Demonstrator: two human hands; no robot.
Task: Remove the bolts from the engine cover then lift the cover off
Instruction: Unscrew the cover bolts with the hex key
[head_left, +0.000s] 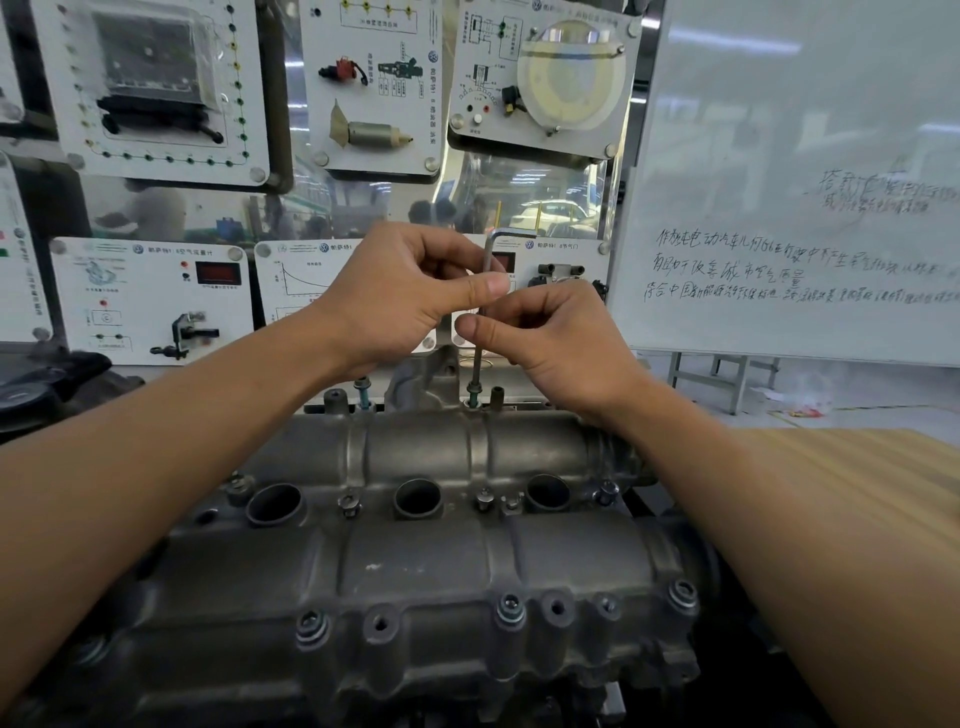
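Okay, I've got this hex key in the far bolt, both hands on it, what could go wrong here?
The hex key stands tall, pinched only by the left hand and right hand; tilting it might slip the tip out of the raised bolt. Once free, that bolt could fall into an open well in the engine cover.

vw logos (529, 244) and chinese titles (557, 245) on the white panels (145, 332), handwritten chinese (779, 270) on the whiteboard (805, 104)

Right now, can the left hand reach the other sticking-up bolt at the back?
Probably yes. The raised bolt stands uncovered just under the left hand, nothing between; it must first let go of the hex key.
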